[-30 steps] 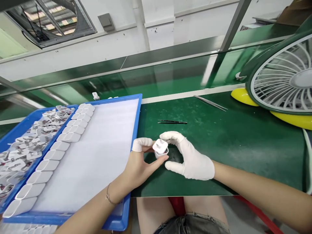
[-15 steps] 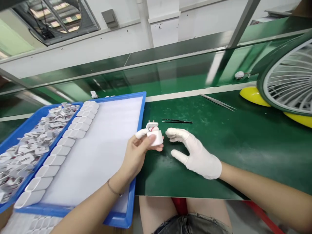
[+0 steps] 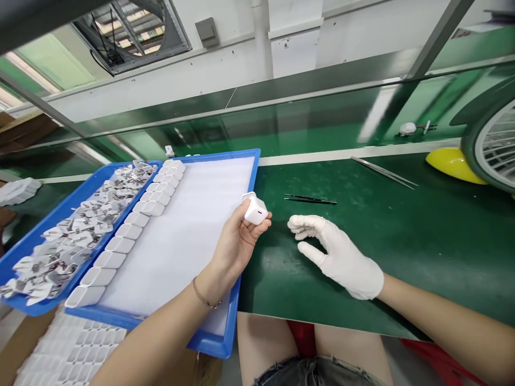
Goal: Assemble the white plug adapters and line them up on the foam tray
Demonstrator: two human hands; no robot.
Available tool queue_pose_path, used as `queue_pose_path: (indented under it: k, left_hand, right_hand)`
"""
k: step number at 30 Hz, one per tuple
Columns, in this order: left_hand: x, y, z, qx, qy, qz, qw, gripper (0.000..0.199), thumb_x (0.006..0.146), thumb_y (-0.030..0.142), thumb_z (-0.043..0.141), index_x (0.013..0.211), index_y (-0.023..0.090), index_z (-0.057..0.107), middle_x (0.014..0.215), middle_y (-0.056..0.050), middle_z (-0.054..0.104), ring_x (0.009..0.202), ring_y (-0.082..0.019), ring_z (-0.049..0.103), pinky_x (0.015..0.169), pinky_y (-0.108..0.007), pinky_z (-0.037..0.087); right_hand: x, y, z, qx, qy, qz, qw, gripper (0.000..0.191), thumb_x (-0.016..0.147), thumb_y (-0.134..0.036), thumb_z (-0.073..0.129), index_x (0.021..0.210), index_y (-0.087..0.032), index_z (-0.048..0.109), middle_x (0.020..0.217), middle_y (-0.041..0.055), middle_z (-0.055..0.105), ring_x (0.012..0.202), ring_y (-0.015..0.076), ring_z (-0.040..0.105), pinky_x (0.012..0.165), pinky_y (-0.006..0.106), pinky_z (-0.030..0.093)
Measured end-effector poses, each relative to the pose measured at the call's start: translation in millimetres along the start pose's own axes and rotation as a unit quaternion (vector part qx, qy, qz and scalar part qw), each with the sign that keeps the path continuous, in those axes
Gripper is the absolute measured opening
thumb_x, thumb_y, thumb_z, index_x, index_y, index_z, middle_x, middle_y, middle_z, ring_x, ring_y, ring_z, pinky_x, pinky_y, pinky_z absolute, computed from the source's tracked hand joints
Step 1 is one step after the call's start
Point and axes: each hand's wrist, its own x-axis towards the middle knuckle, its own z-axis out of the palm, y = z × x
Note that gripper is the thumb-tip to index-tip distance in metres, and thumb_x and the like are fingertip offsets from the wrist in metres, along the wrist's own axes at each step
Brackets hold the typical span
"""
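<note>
Item: white charger housing (image 3: 256, 209), a small rounded block, pinched in the left hand (image 3: 237, 244) over the right rim of the blue tray (image 3: 246, 225). Likely light, rigid, smooth plastic; best gripped across its flat sides. Slotted port face toward camera; long axis unclear. Right hand (image 3: 338, 254), gloved, empty and loosely spread on the counter (image 3: 402, 236) right of the tray.

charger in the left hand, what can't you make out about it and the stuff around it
Head view only:
- Charger: its far side, where any prongs would be, is turned away; left hand covers its underside.
- Fan: cut off by the right edge.
- Loose parts in the left tray: too small and jumbled to tell apart.
- Black tweezers: tips too thin to read.
- Right hand: glove hides the skin; palm faces down.
</note>
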Motion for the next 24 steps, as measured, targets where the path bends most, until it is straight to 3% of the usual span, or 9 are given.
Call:
queue_pose_path:
  k: [5, 8, 11, 17, 21, 24]
  left_hand:
    - [-5.4, -13.8, 6.9, 0.186, -0.098, 0.044, 0.977, 0.023, 0.079, 0.035, 0.066, 0.083, 0.013, 0.063, 0.071, -0.003, 0.068, 0.059, -0.011, 0.063, 0.059, -0.020, 0.054]
    - [-12.5, -18.6, 13.7, 0.244, -0.133, 0.041, 0.960, 0.023, 0.073, 0.030, 0.074, 0.088, 0.016, 0.064, 0.080, -0.002, 0.070, 0.071, -0.012, 0.066, 0.067, -0.019, 0.053]
    - [-15.7, -18.2, 17.0, 0.270, -0.152, 0.026, 0.950, 0.024, 0.074, 0.030, 0.073, 0.091, 0.017, 0.064, 0.089, -0.003, 0.070, 0.082, -0.014, 0.066, 0.072, -0.020, 0.053]
    - [-10.9, -22.4, 17.0, 0.262, -0.146, 0.031, 0.953, 0.026, 0.077, 0.032, 0.070, 0.097, 0.017, 0.063, 0.094, -0.004, 0.070, 0.088, -0.015, 0.066, 0.080, -0.022, 0.053]
    - [-8.1, -25.7, 16.0, 0.265, -0.150, 0.021, 0.952, 0.024, 0.078, 0.033, 0.069, 0.095, 0.017, 0.063, 0.087, -0.002, 0.069, 0.081, -0.012, 0.065, 0.073, -0.018, 0.052]
    - [-7.8, -24.2, 15.5, 0.276, -0.172, -0.006, 0.946, 0.025, 0.079, 0.035, 0.067, 0.093, 0.015, 0.063, 0.076, -0.001, 0.068, 0.066, -0.010, 0.063, 0.065, -0.019, 0.052]
  right_hand:
    - [4.6, -3.4, 0.2, 0.006, 0.061, -0.050, 0.997, 0.057, 0.080, -0.017, 0.063, 0.131, -0.022, 0.039, 0.129, 0.0120, 0.045, 0.114, 0.0220, 0.051, 0.090, 0.041, 0.053]
    - [10.0, -8.7, -3.7, -0.016, 0.065, -0.089, 0.994, 0.051, 0.075, -0.017, 0.071, 0.120, -0.021, 0.047, 0.118, 0.0092, 0.052, 0.112, 0.0207, 0.052, 0.092, 0.038, 0.051]
    - [13.1, -11.6, -6.5, -0.024, 0.042, -0.089, 0.995, 0.041, 0.074, -0.018, 0.073, 0.109, -0.021, 0.053, 0.107, 0.0057, 0.059, 0.103, 0.0183, 0.057, 0.091, 0.037, 0.051]
    - [15.5, -6.7, -7.5, -0.002, 0.044, -0.053, 0.998, 0.037, 0.074, -0.014, 0.072, 0.107, -0.020, 0.055, 0.107, 0.0059, 0.059, 0.099, 0.0168, 0.059, 0.085, 0.032, 0.053]
    - [18.1, -4.1, -12.2, -0.035, 0.032, -0.082, 0.995, 0.033, 0.072, -0.016, 0.075, 0.100, -0.019, 0.057, 0.103, 0.0047, 0.061, 0.097, 0.0168, 0.058, 0.087, 0.033, 0.050]
    - [17.5, -5.0, -14.5, -0.039, 0.013, -0.058, 0.997, 0.032, 0.069, -0.016, 0.076, 0.097, -0.017, 0.059, 0.101, 0.0042, 0.062, 0.093, 0.0165, 0.059, 0.086, 0.032, 0.050]
